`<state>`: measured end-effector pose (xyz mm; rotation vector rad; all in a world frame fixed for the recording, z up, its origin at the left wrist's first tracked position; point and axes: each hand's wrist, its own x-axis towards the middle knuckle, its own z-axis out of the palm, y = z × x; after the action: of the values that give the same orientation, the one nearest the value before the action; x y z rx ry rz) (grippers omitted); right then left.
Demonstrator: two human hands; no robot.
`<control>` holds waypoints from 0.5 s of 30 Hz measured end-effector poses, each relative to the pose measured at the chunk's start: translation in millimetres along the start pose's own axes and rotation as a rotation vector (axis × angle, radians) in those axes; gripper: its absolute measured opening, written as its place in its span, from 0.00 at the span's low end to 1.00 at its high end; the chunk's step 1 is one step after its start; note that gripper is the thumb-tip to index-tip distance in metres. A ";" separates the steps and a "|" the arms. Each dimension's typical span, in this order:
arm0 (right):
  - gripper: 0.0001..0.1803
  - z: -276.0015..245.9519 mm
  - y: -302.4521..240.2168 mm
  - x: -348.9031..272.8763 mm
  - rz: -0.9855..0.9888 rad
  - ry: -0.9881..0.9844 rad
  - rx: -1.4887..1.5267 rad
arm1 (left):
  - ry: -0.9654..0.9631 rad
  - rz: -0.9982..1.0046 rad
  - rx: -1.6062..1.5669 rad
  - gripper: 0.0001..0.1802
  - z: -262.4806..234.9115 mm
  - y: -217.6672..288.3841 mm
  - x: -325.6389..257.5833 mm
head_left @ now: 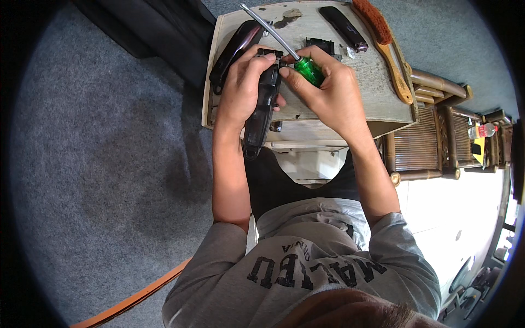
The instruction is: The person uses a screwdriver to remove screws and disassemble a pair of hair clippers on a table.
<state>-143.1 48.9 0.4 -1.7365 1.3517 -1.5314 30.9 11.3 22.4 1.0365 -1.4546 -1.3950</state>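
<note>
My left hand is wrapped round a black hair clipper, its blade end away from me and its rear end toward my lap. In my right hand is a screwdriver with a green handle, held in the palm. Its metal shaft slants up and to the left, over the table and off the clipper. The right thumb and index fingertips are close to the clipper's blade end; whether they pinch a small part there is hidden. A dark, glossy clipper housing lies just beyond my left hand.
On the worn wooden table are a slim black piece, a small black part and a wooden-handled brush with reddish bristles. A bamboo bench stands at right, with a plastic bottle. Dark cloth hangs at upper left.
</note>
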 end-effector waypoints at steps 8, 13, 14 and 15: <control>0.12 -1.6 0.8 -2.4 0.029 0.022 -0.014 | 0.002 -0.002 -0.026 0.19 1.6 1.3 -0.8; 0.11 -3.0 1.6 -1.3 0.007 0.006 0.023 | -0.001 0.001 -0.009 0.19 -0.2 0.0 -0.1; 0.11 -3.3 2.4 -0.8 0.007 0.007 0.021 | -0.004 -0.001 -0.006 0.18 0.2 0.2 0.1; 0.11 -3.3 3.8 -0.3 0.010 0.006 0.044 | -0.005 -0.001 -0.007 0.18 0.4 0.6 0.2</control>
<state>-147.5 48.5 -2.0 -1.6977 1.3178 -1.5500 30.4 11.3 23.0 1.0298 -1.4519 -1.4032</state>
